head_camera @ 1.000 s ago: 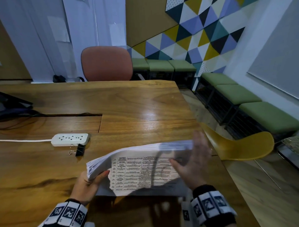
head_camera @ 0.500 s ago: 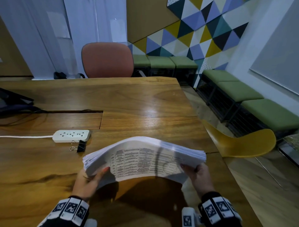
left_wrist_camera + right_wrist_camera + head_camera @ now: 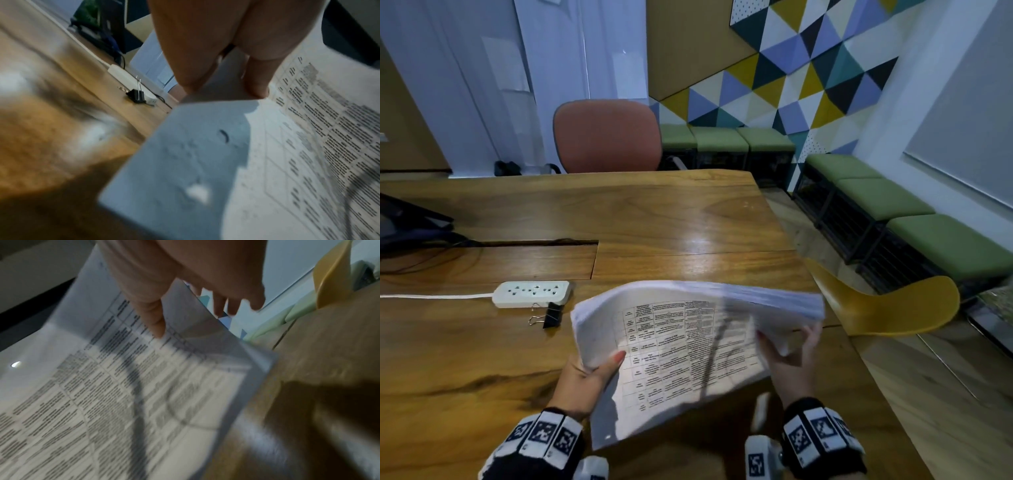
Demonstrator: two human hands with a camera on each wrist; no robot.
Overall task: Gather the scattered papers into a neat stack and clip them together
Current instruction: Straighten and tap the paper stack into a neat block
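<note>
A thick stack of printed papers [image 3: 674, 346] is held up on edge above the wooden table [image 3: 654, 219], bowed, its printed table side facing me. My left hand [image 3: 589, 373] grips the stack's left end, thumb on the front sheet [image 3: 308, 146]. My right hand [image 3: 787, 353] grips the right end, thumb on the print [image 3: 156, 324] and fingers behind. The lowest sheets hang down loosely. A black binder clip [image 3: 551, 315] lies on the table left of the stack, also in the left wrist view [image 3: 136, 95].
A white power strip [image 3: 532, 293] with its cord lies just behind the clip. A yellow chair [image 3: 887, 305] stands at the table's right edge, a red chair [image 3: 606, 137] at the far side. Dark equipment and cables [image 3: 410, 226] sit at far left.
The right hand moved from flat against the stack's front to gripping its right end. The stack now tilts more steeply, its lower sheets hanging toward me.
</note>
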